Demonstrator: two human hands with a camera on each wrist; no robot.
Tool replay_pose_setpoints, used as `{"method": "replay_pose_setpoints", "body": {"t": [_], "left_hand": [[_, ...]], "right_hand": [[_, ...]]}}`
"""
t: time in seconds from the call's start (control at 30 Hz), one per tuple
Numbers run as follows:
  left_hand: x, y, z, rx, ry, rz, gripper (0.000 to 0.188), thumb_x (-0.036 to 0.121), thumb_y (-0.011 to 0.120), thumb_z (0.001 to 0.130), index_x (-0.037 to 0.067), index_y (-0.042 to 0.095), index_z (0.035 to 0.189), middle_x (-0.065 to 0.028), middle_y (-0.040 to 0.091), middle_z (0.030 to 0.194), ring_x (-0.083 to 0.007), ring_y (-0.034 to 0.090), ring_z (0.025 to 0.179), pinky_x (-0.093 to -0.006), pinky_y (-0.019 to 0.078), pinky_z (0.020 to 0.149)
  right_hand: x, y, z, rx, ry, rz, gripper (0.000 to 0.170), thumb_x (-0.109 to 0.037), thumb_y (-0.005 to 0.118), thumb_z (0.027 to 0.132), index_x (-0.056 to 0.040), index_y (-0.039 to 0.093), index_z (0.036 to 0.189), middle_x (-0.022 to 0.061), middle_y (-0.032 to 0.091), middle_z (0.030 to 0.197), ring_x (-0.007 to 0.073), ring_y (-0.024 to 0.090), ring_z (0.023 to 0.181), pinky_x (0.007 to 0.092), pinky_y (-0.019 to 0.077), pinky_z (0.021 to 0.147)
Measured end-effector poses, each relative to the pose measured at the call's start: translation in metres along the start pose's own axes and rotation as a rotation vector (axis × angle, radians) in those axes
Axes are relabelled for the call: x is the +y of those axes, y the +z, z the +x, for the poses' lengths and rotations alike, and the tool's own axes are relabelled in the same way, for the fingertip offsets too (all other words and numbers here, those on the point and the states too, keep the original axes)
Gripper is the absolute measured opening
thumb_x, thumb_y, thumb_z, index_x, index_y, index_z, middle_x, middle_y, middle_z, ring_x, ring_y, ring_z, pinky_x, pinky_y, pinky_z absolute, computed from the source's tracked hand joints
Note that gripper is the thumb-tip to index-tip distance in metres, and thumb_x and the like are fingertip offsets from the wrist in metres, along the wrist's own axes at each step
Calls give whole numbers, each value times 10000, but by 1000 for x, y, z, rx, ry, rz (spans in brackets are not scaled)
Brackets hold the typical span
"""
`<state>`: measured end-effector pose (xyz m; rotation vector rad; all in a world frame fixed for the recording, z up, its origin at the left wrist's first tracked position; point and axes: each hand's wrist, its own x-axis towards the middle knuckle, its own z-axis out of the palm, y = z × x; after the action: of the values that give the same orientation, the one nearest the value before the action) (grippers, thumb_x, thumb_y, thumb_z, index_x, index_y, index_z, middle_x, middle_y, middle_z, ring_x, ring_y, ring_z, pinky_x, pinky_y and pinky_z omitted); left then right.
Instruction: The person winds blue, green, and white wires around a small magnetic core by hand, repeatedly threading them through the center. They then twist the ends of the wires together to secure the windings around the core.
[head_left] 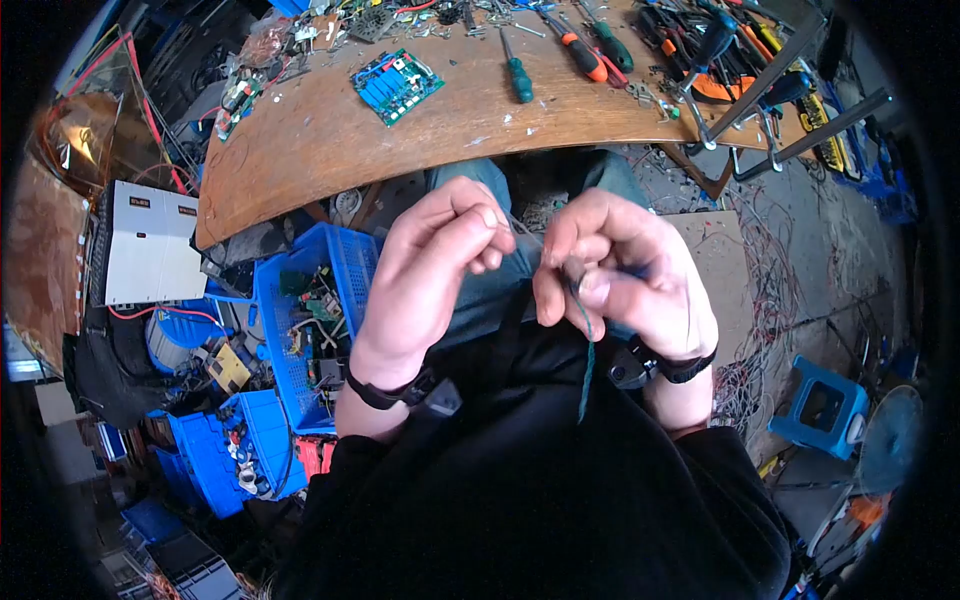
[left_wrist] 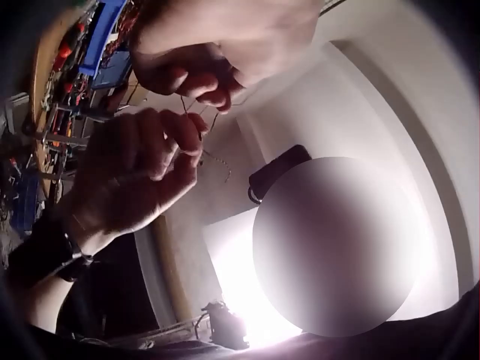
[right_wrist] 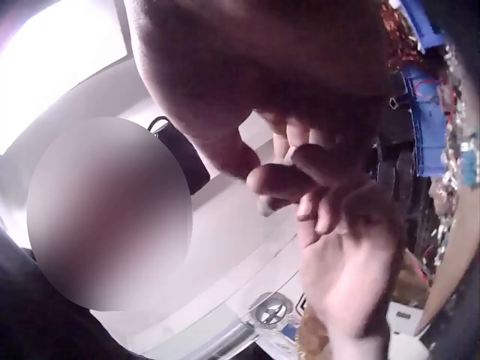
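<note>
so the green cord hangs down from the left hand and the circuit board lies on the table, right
Not quite: the head view shows the green cord hanging down from the right hand, not the left hand. The circuit board does lie on the table.

Your table: circuit board, green-handled screwdriver on it; blue crate near its left; blue stool well apart.
</note>
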<state>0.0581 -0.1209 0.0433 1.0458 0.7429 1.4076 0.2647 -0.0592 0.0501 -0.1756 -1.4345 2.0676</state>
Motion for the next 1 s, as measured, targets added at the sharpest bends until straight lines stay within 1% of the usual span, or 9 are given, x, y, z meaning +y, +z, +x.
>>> {"method": "replay_pose_setpoints", "body": {"t": [0.07,0.17,0.3,0.47,0.53,0.67,0.77,0.8,1.0], "left_hand": [[5,9,-1,178,80,469,167,116,532,1011,18,601,894,-30,620,847,-80,526,766,-232,423,709],[7,20,-3,252,122,682,220,172,537,1012,15,608,874,-36,573,861,-87,489,769,-236,374,700],[0,14,3,347,509,973,99,65,664,944,-32,657,925,-87,648,866,-162,596,749,-275,469,689],[-6,17,7,426,617,1412,93,72,772,799,77,694,849,-35,655,794,-239,599,703,-381,421,650],[-10,17,8,410,620,1470,135,85,792,769,85,706,873,-33,622,775,-240,584,690,-376,418,649],[-15,15,5,445,646,1478,250,75,811,722,104,728,955,-48,615,875,-236,580,782,-383,432,687],[-6,27,3,450,677,1534,319,44,809,701,61,730,1009,-107,614,951,-266,572,926,-393,480,811],[-5,29,4,433,688,1562,288,58,806,703,63,728,981,-123,641,1107,-299,555,1058,-413,473,890],[0,22,7,233,729,1572,218,48,783,735,72,709,938,-83,698,1158,-296,604,1067,-410,468,911]], "right_hand": [[3,1,3,91,-2,91,165,-96,498,1002,-29,466,1150,158,698,917,88,528,581,220,440,576],[5,-3,6,141,-31,65,167,-102,507,1009,-33,459,1154,155,698,915,88,529,587,222,439,576],[9,0,6,233,-97,-31,193,-132,543,1016,-36,458,1159,142,700,920,79,522,609,216,436,580],[10,15,6,351,-118,-171,225,-132,599,989,-26,479,1148,129,677,891,81,549,652,209,438,588],[15,16,6,384,-170,-284,239,-78,652,966,-12,502,1141,55,657,900,66,585,788,213,464,685],[15,12,5,427,-107,-385,259,-124,668,967,-10,509,1136,38,653,911,64,600,834,221,470,713],[13,11,6,466,-103,-390,257,-133,674,962,-15,513,1124,30,654,893,57,593,818,223,470,712],[11,11,6,472,-88,-389,244,-118,667,962,-15,514,1122,34,660,883,59,593,810,226,471,711],[-2,1,6,383,-47,-247,194,-98,612,977,-22,510,1123,55,676,836,51,524,651,206,421,595]]}}
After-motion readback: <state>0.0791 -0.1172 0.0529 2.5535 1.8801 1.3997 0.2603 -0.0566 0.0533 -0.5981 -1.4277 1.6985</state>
